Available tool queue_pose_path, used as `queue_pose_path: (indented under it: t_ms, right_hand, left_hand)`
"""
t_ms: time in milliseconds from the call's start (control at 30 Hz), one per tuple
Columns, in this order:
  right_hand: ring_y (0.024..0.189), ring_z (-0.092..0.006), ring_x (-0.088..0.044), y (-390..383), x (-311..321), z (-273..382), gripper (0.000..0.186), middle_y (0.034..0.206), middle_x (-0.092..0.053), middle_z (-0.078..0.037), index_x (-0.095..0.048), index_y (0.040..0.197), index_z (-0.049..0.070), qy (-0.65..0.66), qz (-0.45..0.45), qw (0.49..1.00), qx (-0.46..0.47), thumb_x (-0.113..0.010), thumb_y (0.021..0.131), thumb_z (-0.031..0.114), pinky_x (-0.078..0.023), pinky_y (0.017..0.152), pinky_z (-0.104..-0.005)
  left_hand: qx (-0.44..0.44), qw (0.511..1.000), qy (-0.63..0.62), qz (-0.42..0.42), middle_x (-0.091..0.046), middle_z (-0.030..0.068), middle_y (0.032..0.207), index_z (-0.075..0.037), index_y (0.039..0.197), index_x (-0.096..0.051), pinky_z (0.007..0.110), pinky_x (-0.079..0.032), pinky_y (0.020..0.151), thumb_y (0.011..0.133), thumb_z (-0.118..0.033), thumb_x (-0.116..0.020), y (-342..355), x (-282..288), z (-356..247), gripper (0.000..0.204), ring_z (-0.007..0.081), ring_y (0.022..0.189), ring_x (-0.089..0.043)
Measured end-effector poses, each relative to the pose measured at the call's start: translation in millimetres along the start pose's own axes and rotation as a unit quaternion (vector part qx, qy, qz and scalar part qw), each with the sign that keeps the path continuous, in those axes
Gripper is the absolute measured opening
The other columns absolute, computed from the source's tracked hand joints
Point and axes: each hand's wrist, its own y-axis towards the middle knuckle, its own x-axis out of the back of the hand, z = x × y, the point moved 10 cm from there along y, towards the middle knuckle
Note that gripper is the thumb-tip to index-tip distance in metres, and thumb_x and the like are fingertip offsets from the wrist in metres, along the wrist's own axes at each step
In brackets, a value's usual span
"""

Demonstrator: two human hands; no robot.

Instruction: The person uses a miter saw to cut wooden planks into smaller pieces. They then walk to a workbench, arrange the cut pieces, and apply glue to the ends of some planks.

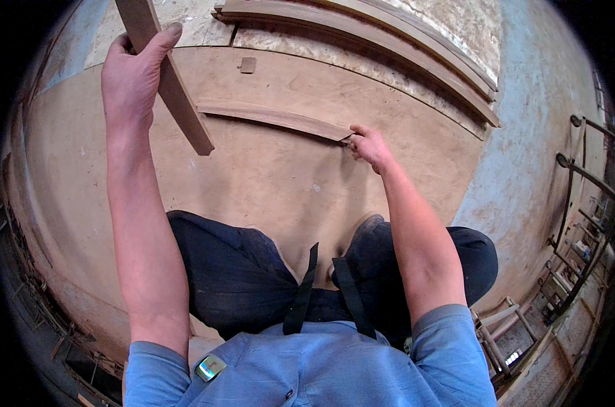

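My left hand (132, 85), raised at the upper left, is closed around a brown wooden strip (180, 107). This strip slants from the top edge down to the right, and its upper end runs out of view. Farther right, my right hand (370, 148) pinches the right end of a second wooden strip (270, 115), which has an angled cut there. That strip stretches leftward over a tan plywood sheet (280, 180); its far left end passes behind the first strip. Whether it lies flat or is lifted at my fingers, I cannot tell.
Several long wooden strips (362, 42) lie side by side on a pale worn board at the top. A small brown square piece (248, 65) rests on the plywood. Blue-grey floor (511, 142) runs along the right, with a metal frame (586, 169) beyond. My bent knees border the plywood's near side.
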Motion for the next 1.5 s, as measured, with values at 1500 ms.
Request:
queue_pose_path:
  t_ms: [1500]
  right_hand:
    - [0.097,-0.0332,-0.064,1.3,-4.5,23.5,0.027,0.101,-0.066,-0.02,-0.068,0.103,0.006,-0.267,-0.08,0.954,0.109,-0.056,0.081,0.016,-0.05,0.085,-0.0389]
  left_hand:
    - [-0.026,1.0,0.014,0.008,-0.062,0.0054,0.093,0.002,0.107,-0.057,0.027,-0.045,0.077,0.077,-0.03,-0.077,-11.2,-2.5,-21.6,0.048,0.0126,0.083,-0.057]
